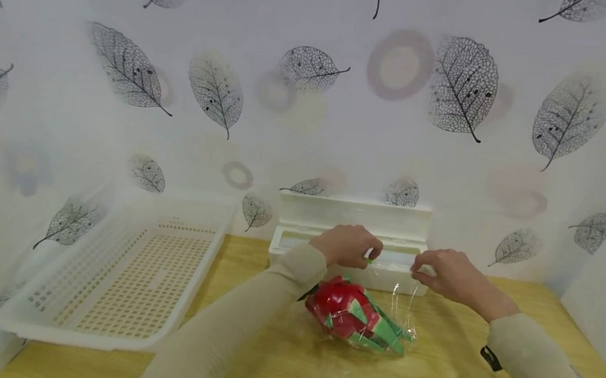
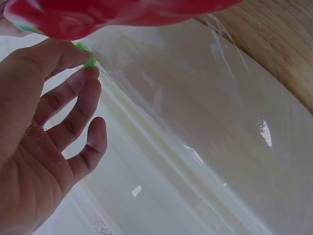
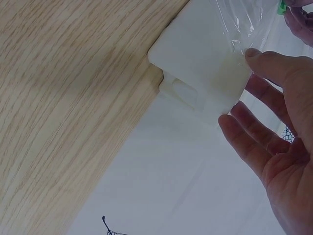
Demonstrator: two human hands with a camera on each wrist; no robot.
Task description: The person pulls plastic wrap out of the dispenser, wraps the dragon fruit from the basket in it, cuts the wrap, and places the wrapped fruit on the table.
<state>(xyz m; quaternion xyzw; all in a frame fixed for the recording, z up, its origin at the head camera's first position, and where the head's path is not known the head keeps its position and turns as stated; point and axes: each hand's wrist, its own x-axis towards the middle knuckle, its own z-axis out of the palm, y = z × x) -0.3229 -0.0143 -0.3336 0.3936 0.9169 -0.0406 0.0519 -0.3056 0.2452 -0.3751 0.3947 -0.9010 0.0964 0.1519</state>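
A long white cling film dispenser [image 1: 296, 264] stands against the back wall with its lid [image 1: 355, 216] raised. My left hand [image 1: 349, 246] pinches a small green slider [image 2: 88, 55] at the dispenser's front edge between thumb and forefinger, the other fingers loosely bent. At the right end, my right hand [image 1: 450, 277] pinches the edge of the clear cling film [image 3: 247, 27] between thumb and fingers. The film hangs down in front of the box over a red dragon fruit [image 1: 338, 305] with green scales. The fruit lies on the table between my forearms.
A white perforated plastic basket [image 1: 182, 308] stands on the left of the wooden table [image 1: 455, 374]. A pale curtain [image 1: 308, 135] with leaf prints closes off the back and sides.
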